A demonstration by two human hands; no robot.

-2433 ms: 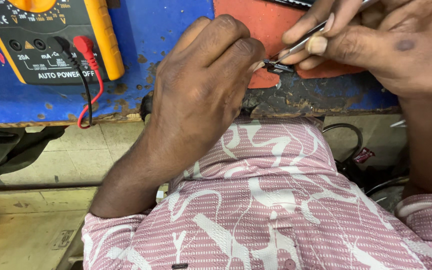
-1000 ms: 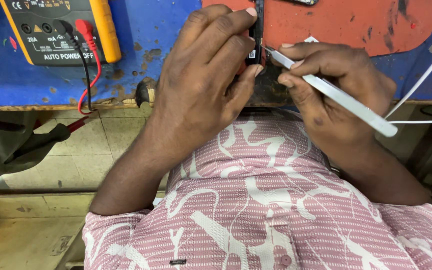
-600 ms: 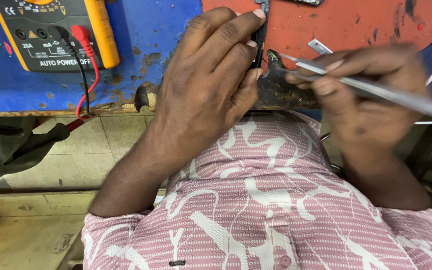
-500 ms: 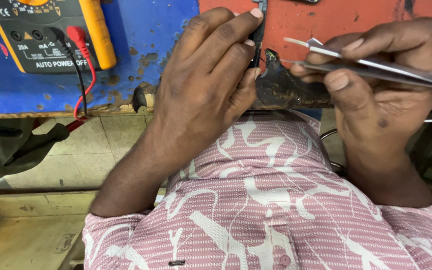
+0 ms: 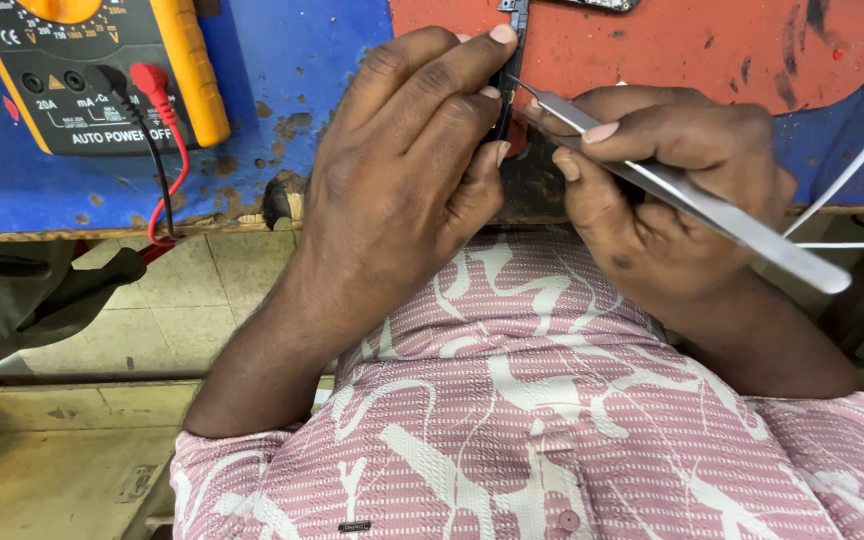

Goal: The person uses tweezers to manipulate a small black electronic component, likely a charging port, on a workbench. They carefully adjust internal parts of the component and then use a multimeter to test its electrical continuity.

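My left hand [image 5: 402, 170] is closed around a small dark narrow part [image 5: 512, 60] held at the front edge of the blue bench [image 5: 282, 70]; most of that part is hidden under my fingers. My right hand [image 5: 652, 190] grips metal tweezers [image 5: 692, 200], and their fine tips touch the dark part just beside my left fingertips. The tweezers' broad end sticks out to the lower right past my wrist. Both hands work over a red mat [image 5: 712, 50].
A yellow multimeter [image 5: 92, 60] with a red lead [image 5: 167, 150] and a black lead [image 5: 137, 130] lies at the back left. White cables [image 5: 842, 180] run off to the right. Tiled floor [image 5: 182, 310] lies below the bench edge. My pink patterned shirt [image 5: 552, 430] fills the foreground.
My right hand has swung the tweezers from lying nearly flat to slanting, bringing their tips in against the dark part. The left hand kept its grip and barely moved.
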